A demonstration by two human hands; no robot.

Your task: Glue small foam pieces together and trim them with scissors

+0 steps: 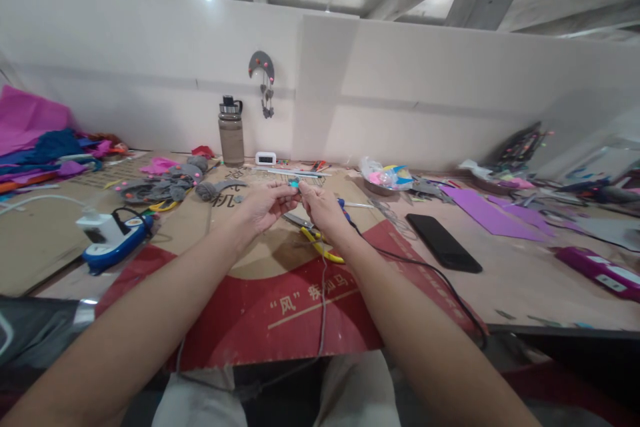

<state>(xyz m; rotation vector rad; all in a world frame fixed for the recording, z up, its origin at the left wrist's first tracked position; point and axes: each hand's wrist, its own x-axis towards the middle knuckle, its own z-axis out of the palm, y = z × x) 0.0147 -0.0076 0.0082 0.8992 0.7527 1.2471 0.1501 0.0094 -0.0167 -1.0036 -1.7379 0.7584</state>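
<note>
My left hand [267, 205] and my right hand [320, 203] meet above the cardboard, fingertips pinched together. Between them is a small turquoise piece [294, 183], mostly hidden by the fingers, so its kind is unclear. A thin grey cord [324, 300] runs down from near my right hand, over the board's front edge and loops across my lap. Just below my right hand lie scissors with yellow handles [320, 245]. Partly behind that hand is a blue tool [343, 207], its shape mostly covered.
Red-and-brown cardboard [240, 320] covers the table. At left are a blue power strip [115, 247] and grey felt pieces with pink beads [150, 188]. A bottle [231, 133] stands behind. Rightward lie a black phone [443, 242], purple sheets [495, 213] and a black cable [435, 270].
</note>
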